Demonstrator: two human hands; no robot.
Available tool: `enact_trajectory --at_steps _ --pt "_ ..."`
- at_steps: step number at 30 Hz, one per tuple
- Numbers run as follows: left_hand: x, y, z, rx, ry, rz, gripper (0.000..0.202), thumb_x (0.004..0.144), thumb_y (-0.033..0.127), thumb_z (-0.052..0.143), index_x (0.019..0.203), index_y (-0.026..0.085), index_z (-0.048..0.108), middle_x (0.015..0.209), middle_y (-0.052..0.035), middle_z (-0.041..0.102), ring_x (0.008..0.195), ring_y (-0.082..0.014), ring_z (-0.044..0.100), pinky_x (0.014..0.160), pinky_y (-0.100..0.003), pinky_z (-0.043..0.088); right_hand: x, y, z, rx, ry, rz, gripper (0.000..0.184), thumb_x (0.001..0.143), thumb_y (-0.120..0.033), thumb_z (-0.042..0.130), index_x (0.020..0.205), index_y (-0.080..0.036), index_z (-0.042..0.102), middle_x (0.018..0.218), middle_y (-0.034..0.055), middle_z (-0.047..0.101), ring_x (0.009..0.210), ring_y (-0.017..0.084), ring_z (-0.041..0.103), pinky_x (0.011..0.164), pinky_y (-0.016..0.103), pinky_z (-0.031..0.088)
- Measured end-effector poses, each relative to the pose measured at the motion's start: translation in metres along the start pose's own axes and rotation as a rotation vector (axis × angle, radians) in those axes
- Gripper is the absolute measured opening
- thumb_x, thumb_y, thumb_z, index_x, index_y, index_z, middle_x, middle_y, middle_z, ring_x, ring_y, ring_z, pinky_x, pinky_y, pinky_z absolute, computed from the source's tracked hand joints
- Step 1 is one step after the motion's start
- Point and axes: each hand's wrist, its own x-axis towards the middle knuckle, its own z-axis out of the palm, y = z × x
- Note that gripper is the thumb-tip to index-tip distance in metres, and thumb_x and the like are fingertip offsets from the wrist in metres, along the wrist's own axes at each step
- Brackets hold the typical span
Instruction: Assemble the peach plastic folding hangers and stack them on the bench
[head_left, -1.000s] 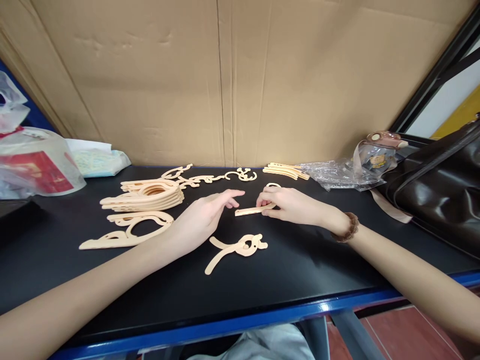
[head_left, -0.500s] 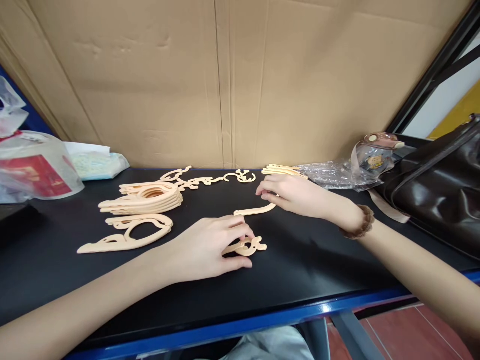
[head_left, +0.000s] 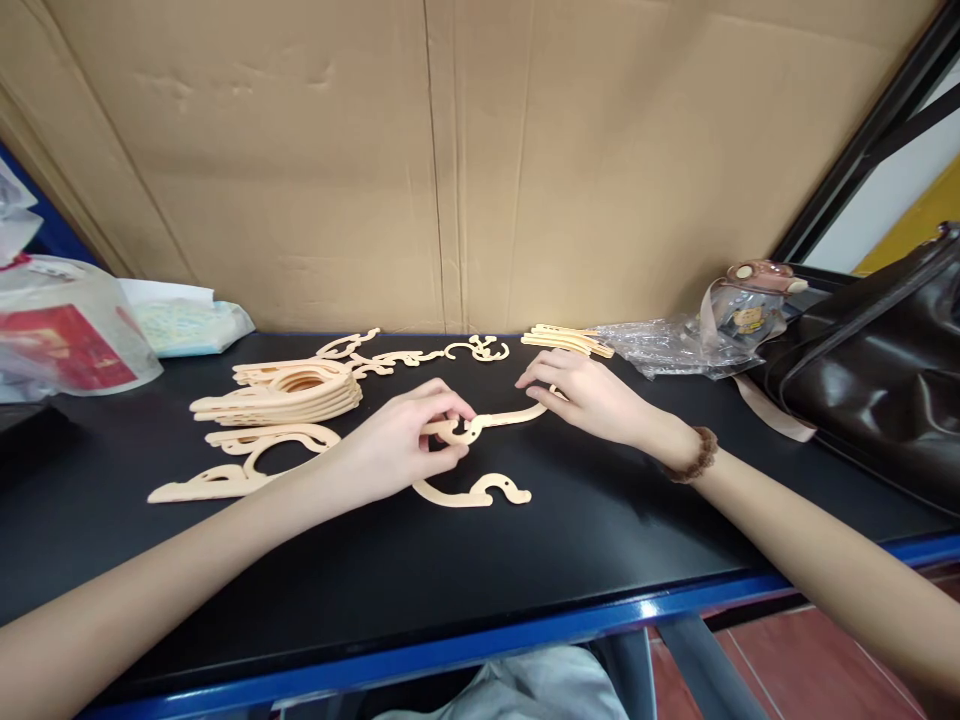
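Observation:
My left hand (head_left: 420, 440) is closed in a pinch on a beige plastic hook-ended hanger piece (head_left: 471, 432). Its tip meets the left end of a slim curved hanger arm (head_left: 514, 417); whether the two are joined I cannot tell. At the arm's other end, my right hand (head_left: 592, 398) has its fingers closed round it, and they hide part of that end. Just in front of my left hand lies another curved hanger arm (head_left: 457, 497) with a hooked end, flat on the black table (head_left: 570, 540).
Stacked folding hangers (head_left: 277, 395) sit at the left, with two more hanger shapes (head_left: 217, 485) nearer me. Loose small parts (head_left: 480, 349) and straight arms (head_left: 566, 340) line the back by a cardboard wall (head_left: 337, 200). Plastic wrap (head_left: 652, 345), a bottle (head_left: 750, 305) and a dark bag (head_left: 870, 360) stand right.
My left hand has moved up and away from the near hanger arm, which now lies free. It now grips the hook-ended piece against the slim arm. My right hand has barely moved.

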Motion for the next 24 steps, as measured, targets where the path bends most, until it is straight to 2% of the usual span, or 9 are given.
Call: enact_trajectory --at_steps 5,9,11,15,18,21,24 --pt "0.002 -0.009 -0.006 0.169 0.062 -0.036 0.018 0.082 0.031 0.050 0.095 0.021 0.058 0.097 -0.0014 0.055 0.060 -0.0091 0.052 0.057 -0.024 0.044 -0.001 0.001 0.002 0.018 0.000 -0.003 0.021 0.093 -0.017 0.045 0.103 -0.018 0.064 0.102 0.0072 0.064 0.096 0.021 0.058 0.086 0.037 0.046" --pt "0.000 -0.004 -0.008 0.299 0.030 -0.126 0.028 0.082 0.026 0.043 0.108 0.022 0.053 0.073 0.0026 0.058 0.059 -0.0144 0.055 0.056 -0.025 0.040 -0.001 0.001 0.002 -0.002 0.019 -0.002 0.019 0.093 -0.017 0.046 0.101 -0.019 0.064 0.102 0.0066 0.065 0.096 0.021 0.058 0.087 0.036 0.044" --pt "-0.001 0.000 -0.008 0.373 0.015 -0.144 0.032 0.083 0.025 0.040 0.112 0.022 0.050 0.064 0.0041 0.055 0.060 -0.0170 0.056 0.056 -0.026 0.038 0.000 0.002 0.001 -0.045 0.079 0.045 0.017 0.092 -0.019 0.049 0.096 -0.020 0.065 0.098 0.0054 0.066 0.094 0.021 0.059 0.087 0.036 0.042" --pt "-0.003 0.003 -0.005 0.442 0.005 -0.142 0.022 0.089 0.034 0.036 0.102 0.024 0.049 0.061 0.0039 0.055 0.059 -0.0188 0.057 0.053 -0.026 0.035 0.001 0.015 -0.006 -0.133 0.307 0.227 0.017 0.092 -0.024 0.050 0.084 -0.020 0.064 0.086 0.0036 0.070 0.081 0.022 0.060 0.087 0.040 0.038" --pt "-0.003 0.003 -0.002 0.470 0.004 -0.136 0.025 0.093 0.041 0.031 0.089 0.024 0.048 0.059 0.0032 0.053 0.056 -0.0186 0.056 0.051 -0.026 0.032 0.000 0.028 -0.012 -0.146 0.417 0.316 0.020 0.091 -0.028 0.049 0.080 -0.021 0.064 0.084 0.0049 0.070 0.080 0.023 0.061 0.083 0.040 0.039" --pt "-0.002 0.002 -0.001 0.508 -0.002 -0.173 0.026 0.093 0.032 0.027 0.076 0.023 0.043 0.054 0.0029 0.050 0.052 -0.0178 0.053 0.049 -0.026 0.026 -0.001 0.034 -0.013 -0.152 0.433 0.342 0.020 0.091 -0.028 0.050 0.079 -0.020 0.064 0.084 0.0056 0.069 0.082 0.024 0.061 0.083 0.040 0.040" --pt "-0.001 0.002 0.001 0.519 0.062 -0.227 0.024 0.089 0.027 0.030 0.068 0.022 0.039 0.053 0.0022 0.048 0.050 -0.0172 0.050 0.049 -0.027 0.023 0.000 0.029 -0.009 -0.108 0.376 0.280 0.018 0.092 -0.026 0.050 0.083 -0.020 0.064 0.086 0.0053 0.069 0.083 0.024 0.060 0.081 0.039 0.040"
